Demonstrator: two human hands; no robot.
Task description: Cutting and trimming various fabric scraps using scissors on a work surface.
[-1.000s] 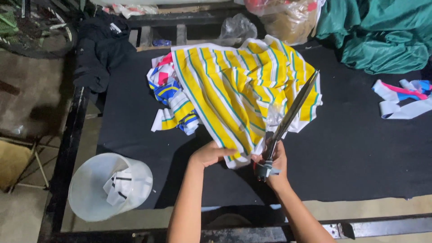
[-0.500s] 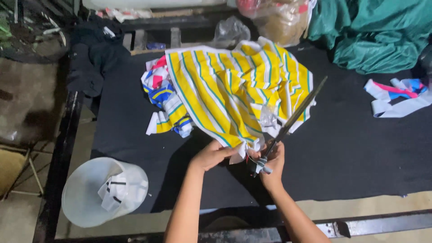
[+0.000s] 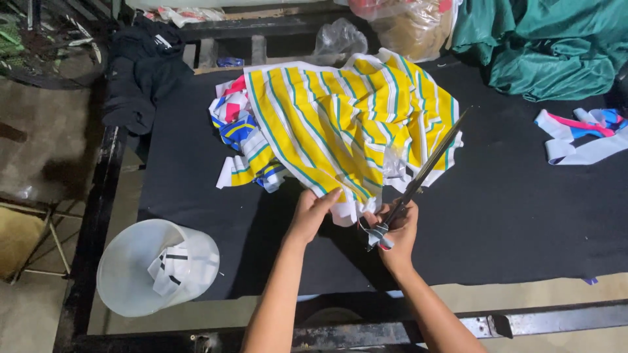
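— So where does the cloth lie from your hands?

— Just ahead of both. My left hand (image 3: 314, 210) pinches the near edge of the striped cloth (image 3: 347, 124), fingers closed on it. My right hand (image 3: 396, 229) is wrapped shut round the handles of the scissors (image 3: 418, 180), just right of that edge.

— And the blades?

— Long and thin, together as far as I can see, running up and to the right from my grip, across the cloth's right side. The left hand is the nearer to the fabric.

— What's around?

— At far left a translucent white bucket (image 3: 131, 258) with scraps in it. The cloth is soft, crumpled, yellow with white and green stripes, on a black mat (image 3: 523, 222). At right, loose strips (image 3: 582, 137) and a green heap (image 3: 556, 46).
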